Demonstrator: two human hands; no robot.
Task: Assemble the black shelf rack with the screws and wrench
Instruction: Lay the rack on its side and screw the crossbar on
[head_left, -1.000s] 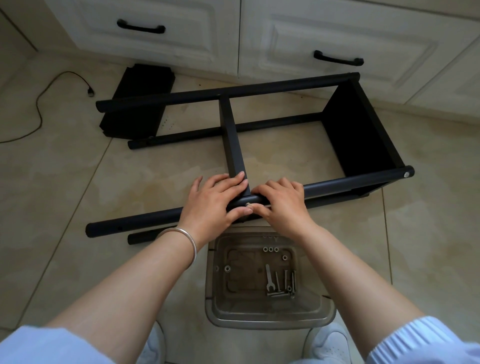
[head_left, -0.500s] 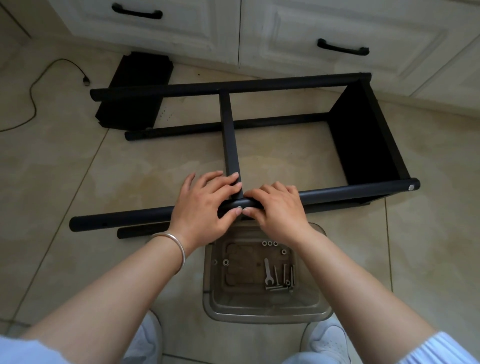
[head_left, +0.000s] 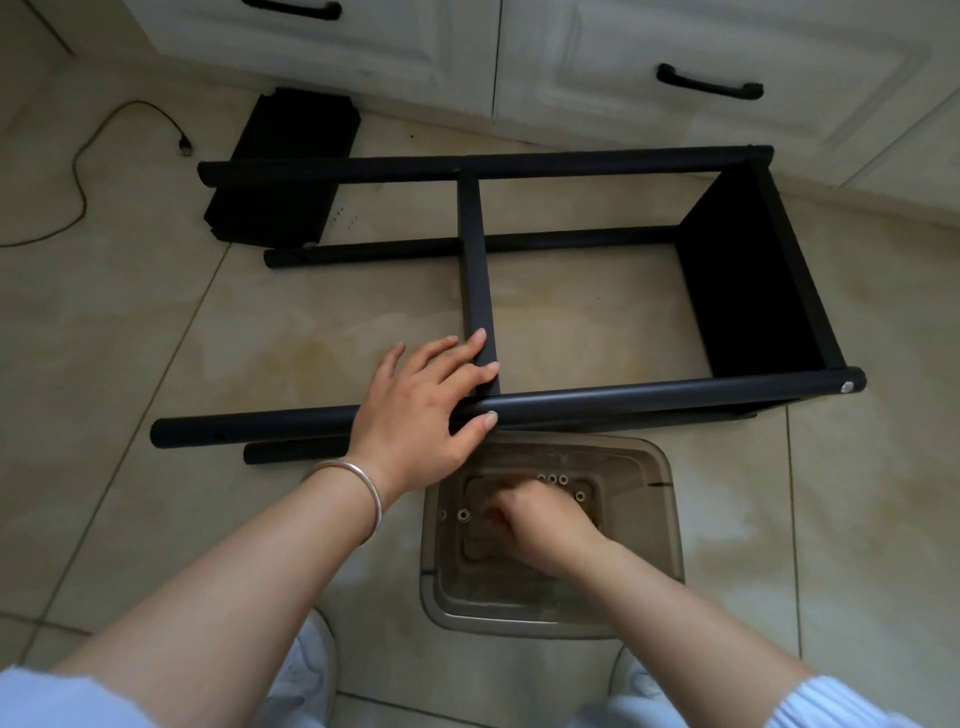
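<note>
Floor (head_left: 156, 322): beige glossy tiles w/ thin grout lines and faint yellowish stains near centre and at right. Along the top edge, white cabinet doors (head_left: 322, 47) w/ raised panel moulding; one black bar handle (head_left: 709, 85) on the rt door, another black handle (head_left: 293, 8) partly cut off at the frame's top. Thin black cable (head_left: 78, 171) curls across the tiles at upper left, ending in a small plug (head_left: 184, 145) lying loose on the floor. Silver bangle (head_left: 358, 491) round the left wrist. Light blue sleeves (head_left: 62, 699) at bottom corners; white shoes (head_left: 311, 670) at bottom, on the tiles.
</note>
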